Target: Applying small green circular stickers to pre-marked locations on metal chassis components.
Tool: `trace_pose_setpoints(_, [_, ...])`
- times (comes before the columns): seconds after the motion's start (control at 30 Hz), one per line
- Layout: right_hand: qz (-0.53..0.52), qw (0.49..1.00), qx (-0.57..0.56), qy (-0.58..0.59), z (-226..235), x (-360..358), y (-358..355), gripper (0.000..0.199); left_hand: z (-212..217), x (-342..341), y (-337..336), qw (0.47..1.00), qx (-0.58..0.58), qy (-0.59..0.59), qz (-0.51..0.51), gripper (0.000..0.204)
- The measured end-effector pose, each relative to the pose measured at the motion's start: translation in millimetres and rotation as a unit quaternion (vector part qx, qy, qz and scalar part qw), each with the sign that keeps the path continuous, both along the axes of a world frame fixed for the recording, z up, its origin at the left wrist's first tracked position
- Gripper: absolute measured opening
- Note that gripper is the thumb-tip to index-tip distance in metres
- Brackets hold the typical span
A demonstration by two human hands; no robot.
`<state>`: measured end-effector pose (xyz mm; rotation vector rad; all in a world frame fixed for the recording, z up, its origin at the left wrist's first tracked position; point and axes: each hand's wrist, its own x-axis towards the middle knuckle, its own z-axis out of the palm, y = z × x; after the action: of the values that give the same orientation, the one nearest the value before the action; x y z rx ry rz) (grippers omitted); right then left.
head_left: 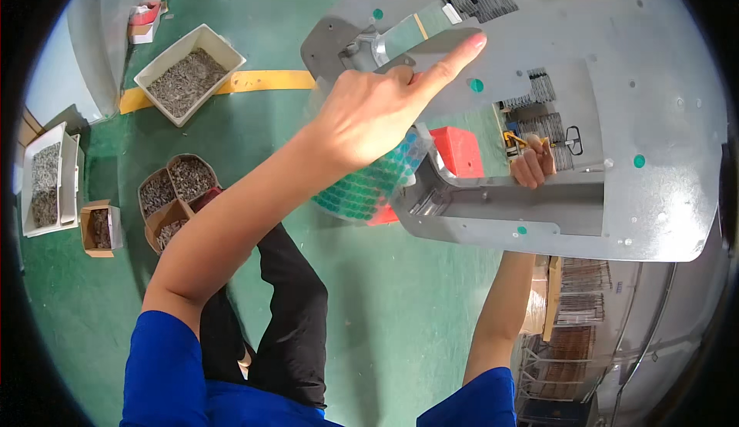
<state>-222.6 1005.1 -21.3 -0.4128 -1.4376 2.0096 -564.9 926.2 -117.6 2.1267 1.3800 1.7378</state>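
Though blurry, bins point(189, 73) w/ prob. metal scraps point(185, 82)

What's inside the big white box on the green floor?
The white box is filled nearly to the rim with a heap of small dark grey metal bits, too small to tell their shape. The heap hides the box's bottom. It sits far from the left hand, which points at the grey panel.
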Motion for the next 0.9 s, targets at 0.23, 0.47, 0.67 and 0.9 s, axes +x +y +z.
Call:
trace_pose_setpoints(0.23, [-0.04,0.999,-0.006,0.021,-1,9,-11,0.022,5,1,8,0.987,-0.059,-0.128,-0.077,0.058])
trace_pose_setpoints(0.47, [-0.133,0.991,0.006,0.013,-6,16,-18,0.022,41,4,45,0.951,-0.011,-0.267,-0.157,0.034])
trace_pose_setpoints(0.67, [-0.054,0.998,0.016,-0.009,-1,33,-13,0.023,46,-1,65,0.939,-0.035,-0.218,-0.262,0.042])
trace_pose_setpoints(0.9, [-0.071,0.996,0.041,-0.029,-5,48,-23,0.023,52,0,29,0.943,-0.023,-0.185,-0.276,0.036])
